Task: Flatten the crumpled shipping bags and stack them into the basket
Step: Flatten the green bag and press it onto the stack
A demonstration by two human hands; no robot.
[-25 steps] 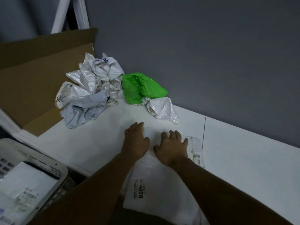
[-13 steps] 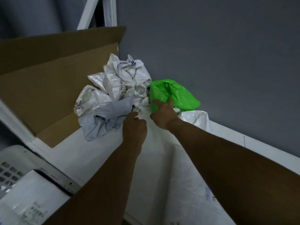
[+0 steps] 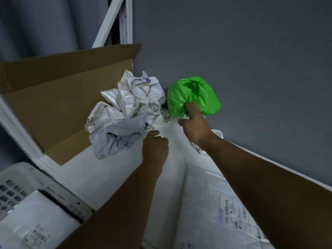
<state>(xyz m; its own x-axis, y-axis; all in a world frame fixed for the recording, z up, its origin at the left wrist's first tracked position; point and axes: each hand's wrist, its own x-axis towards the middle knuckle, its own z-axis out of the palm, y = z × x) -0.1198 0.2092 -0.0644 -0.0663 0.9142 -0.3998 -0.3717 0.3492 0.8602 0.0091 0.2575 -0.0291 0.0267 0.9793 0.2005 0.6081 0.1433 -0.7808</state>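
Basket (image 3: 23, 178) sits nearest, low on the left, with one flattened bag (image 3: 36, 220) already inside. Beside it on the near tabletop (image 3: 115, 175) a flat bag (image 3: 213, 205) lies smoothed out under the person's right forearm, not yet stacked. Further in, the left hand (image 3: 155, 150) hovers just short of the grey bag (image 3: 116, 139), fingers loosely curled and holding nothing I can see. The right hand (image 3: 195, 123) reaches past it and pinches the green bag (image 3: 194, 94) from below, thumb on the front, the other fingers hidden under the film. The white bags (image 3: 138, 97) are heaped against the box (image 3: 53, 108) at the back.

The pinch takes only a small fold of slick plastic, so the green bag could slip free as it comes back. A small white bag lies tucked right under it and may be dragged along. The forearm passing over the flat bag could also sweep it off the near edge.

A second ago both hands were pressing palms down on the flat bag. Half a second ago the right hand was only touching the green bag, which lay low on the tabletop. Now that bag stands bunched higher, gathered up in the grip.
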